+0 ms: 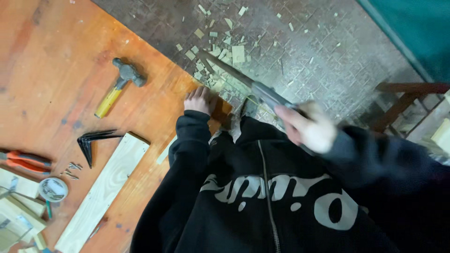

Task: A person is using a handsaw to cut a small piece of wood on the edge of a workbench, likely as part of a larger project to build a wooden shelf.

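Two hands are busy at the edge of the orange desk (56,56). Your right hand (307,127) is clenched around the handle of a hand saw (243,79), and it looks blurred. The saw has a long, thin, grey blade that runs up and left from your hand toward the desk edge, above a floor (328,61) covered with pale wood chips (220,47). I judge the blade is light and stiff along its length, but it can bend sideways, and its teeth are sharp, so you take it only by the handle. Your left hand (199,99) lies flat, fingers pressed down on the desk corner just beside the blade; I cannot tell what is under it. A hammer (119,84) with a yellow handle lies well apart.
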